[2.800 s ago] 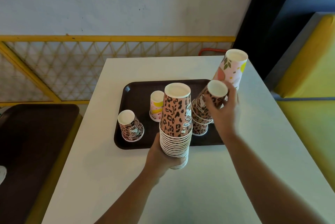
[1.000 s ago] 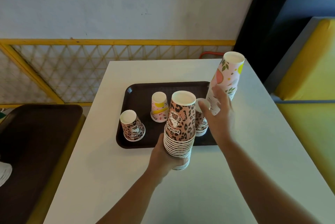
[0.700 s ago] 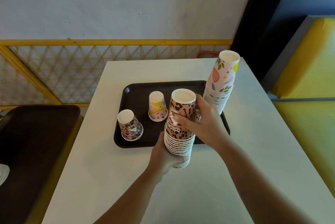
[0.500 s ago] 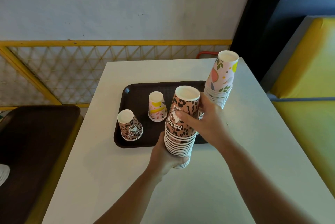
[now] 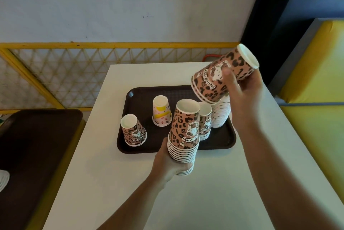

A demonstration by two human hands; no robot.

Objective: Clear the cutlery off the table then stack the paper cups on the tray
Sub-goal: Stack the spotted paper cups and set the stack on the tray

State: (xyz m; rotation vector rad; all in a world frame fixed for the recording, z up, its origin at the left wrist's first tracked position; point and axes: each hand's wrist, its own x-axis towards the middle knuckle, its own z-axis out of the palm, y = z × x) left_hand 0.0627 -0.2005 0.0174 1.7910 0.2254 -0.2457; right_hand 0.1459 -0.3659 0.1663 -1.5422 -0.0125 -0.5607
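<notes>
Paper cups with leopard print fill both hands. The right hand [image 5: 245, 90] curls thumb and fingers round a few nested cups [image 5: 223, 77], tilted in the air above the tray [image 5: 141, 97] at its far right. The left hand [image 5: 167, 164] grips the lower part of an inverted leopard stack [image 5: 184, 136] at the tray's near edge, fingers wrapped round it.

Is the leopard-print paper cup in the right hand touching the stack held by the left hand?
Apart. The head view shows the tilted leopard-print paper cup raised high in the right hand, with dark tray visible between it and the left hand's stack.
</notes>
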